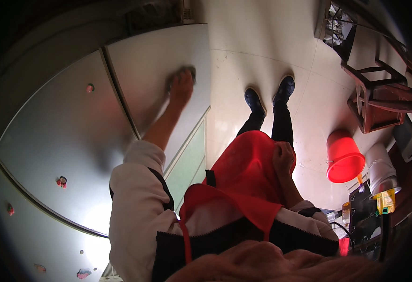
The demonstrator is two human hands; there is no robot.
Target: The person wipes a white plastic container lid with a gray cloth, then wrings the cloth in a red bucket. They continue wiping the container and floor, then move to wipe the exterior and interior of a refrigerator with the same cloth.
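Observation:
My left hand (182, 86) is pressed against a silver-grey refrigerator door (156, 49), with the arm stretched out. Under its fingers is a dark cloth or pad (192, 72), partly covered by the hand and slightly blurred. My right hand (283, 155) lies with curled fingers against the side of the red apron (241, 158) I wear; whether it grips the fabric cannot be told. Small fridge magnets, one pink and green (90, 87) and one figure-shaped (62, 182), stick to the neighbouring door panel (50, 134).
On the tiled floor (234, 70) to the right stand a red bucket (343, 155) and a brown wooden chair (382, 95). Near the bucket are a pale container (380, 162) and a yellow packet (385, 201). A pale green panel (188, 162) adjoins the refrigerator.

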